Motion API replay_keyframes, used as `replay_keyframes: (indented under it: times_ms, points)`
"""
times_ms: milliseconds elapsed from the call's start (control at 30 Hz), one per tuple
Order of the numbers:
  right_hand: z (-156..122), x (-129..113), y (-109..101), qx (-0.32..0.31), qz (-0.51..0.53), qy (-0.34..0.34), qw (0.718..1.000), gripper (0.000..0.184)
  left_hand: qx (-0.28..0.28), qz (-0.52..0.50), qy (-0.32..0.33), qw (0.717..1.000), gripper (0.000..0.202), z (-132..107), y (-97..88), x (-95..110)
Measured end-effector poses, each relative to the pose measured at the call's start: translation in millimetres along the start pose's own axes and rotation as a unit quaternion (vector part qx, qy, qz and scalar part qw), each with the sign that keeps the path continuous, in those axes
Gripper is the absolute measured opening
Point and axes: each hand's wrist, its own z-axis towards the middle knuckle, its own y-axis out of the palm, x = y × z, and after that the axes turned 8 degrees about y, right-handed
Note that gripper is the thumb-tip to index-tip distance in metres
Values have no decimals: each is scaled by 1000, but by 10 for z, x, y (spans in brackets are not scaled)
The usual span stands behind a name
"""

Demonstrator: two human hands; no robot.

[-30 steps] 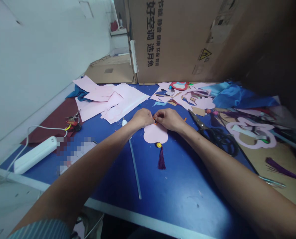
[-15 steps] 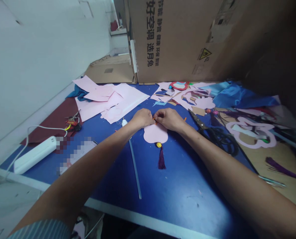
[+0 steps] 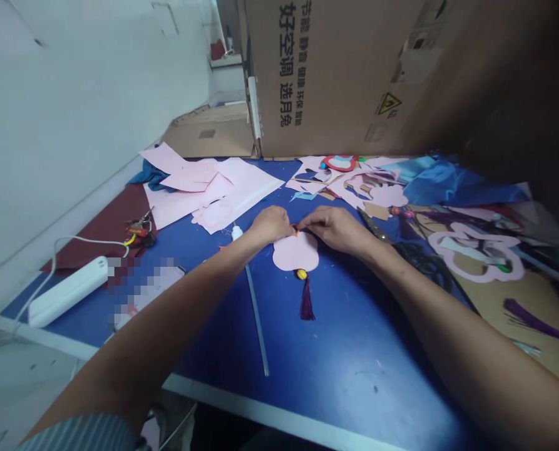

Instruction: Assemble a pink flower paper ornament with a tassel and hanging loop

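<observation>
A pink scalloped pendant lies on the blue tabletop. From its lower edge hang a yellow bead and a dark purple tassel. A short piece of orange cord shows at its top edge. My left hand is closed at the pendant's upper left, fingertips at the cord. My right hand pinches at the upper right side, with thumb and index finger at the cord. The cord's ends are hidden by the fingers.
A glue gun with a long glue stick lies left of the pendant. Black scissors are beyond my right wrist. Pink paper sheets and scraps cover the back. A white power strip sits left; a tall cardboard box stands behind.
My right hand has shifted slightly right, away from my left hand, uncovering the orange cord at the pendant's top. The cord end seen right of that hand no longer shows.
</observation>
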Motion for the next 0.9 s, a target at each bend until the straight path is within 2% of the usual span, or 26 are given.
replay_keyframes:
  times_ms: [100, 167, 500, 900]
  points:
    - [-79, 19, -36, 7, -42, -73, 996, 40, 0, -7, -4, 1000, 13, 7, 10, -5]
    - [-99, 11, -42, 2, -74, -89, 993, 44, 0, -10, -7, 1000, 13, 14, 13, -9]
    - [-118, -14, -44, -11, -173, -98, 980, 44, 3, -15, -15, 1000, 10, 28, 35, -12]
    - [-131, -60, -33, -20, -215, -105, 971, 45, 1, 4, 7, 1000, 10, 25, 23, -16]
